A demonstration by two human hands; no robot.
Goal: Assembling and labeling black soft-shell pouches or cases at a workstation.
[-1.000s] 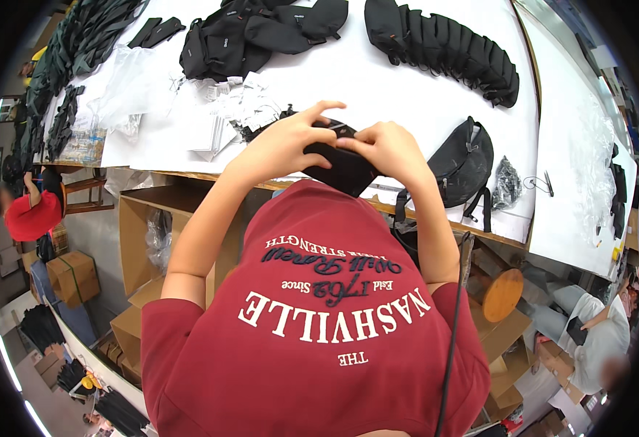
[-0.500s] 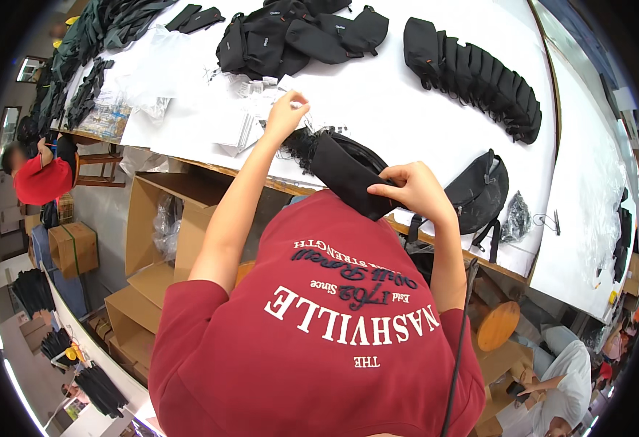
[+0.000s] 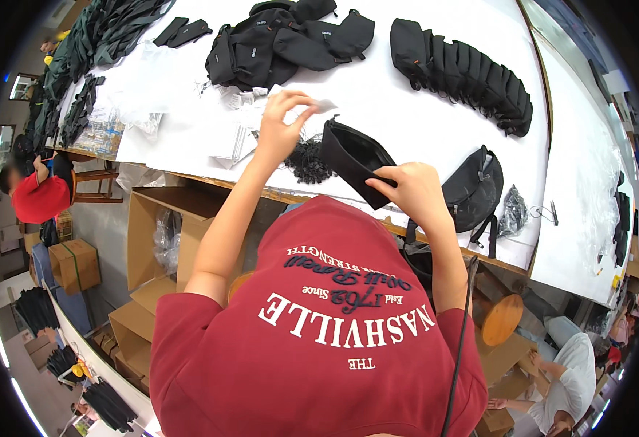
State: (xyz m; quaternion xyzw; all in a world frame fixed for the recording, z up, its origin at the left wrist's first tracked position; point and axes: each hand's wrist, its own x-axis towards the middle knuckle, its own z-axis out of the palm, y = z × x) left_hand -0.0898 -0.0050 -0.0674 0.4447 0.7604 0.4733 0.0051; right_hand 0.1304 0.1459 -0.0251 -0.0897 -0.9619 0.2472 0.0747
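Observation:
My right hand (image 3: 415,191) grips the near right edge of a black zippered pouch (image 3: 352,164), thumb on the outside. The pouch tilts over the table's front edge, its mouth gaping. Left of it, above the table, my left hand (image 3: 284,125) pinches a small whitish slip (image 3: 324,106) between thumb and fingers; what it is exactly I cannot make out. Just below that hand lies a tangled heap of thin black cords (image 3: 308,162). A stack of white cards (image 3: 232,146) sits to the left of the cords.
A row of black pouches (image 3: 465,76) and a pile of black bags (image 3: 283,47) lie farther back. Beside my right hand rest another black bag (image 3: 476,188) and a plastic-wrapped bundle (image 3: 513,211). Cardboard boxes (image 3: 152,237) stand below the table's edge.
The pouch has turned so its mouth shows wider, still in my right hand. My left hand's fingers have shifted and the whitish slip shows more. The cord heap is less covered.

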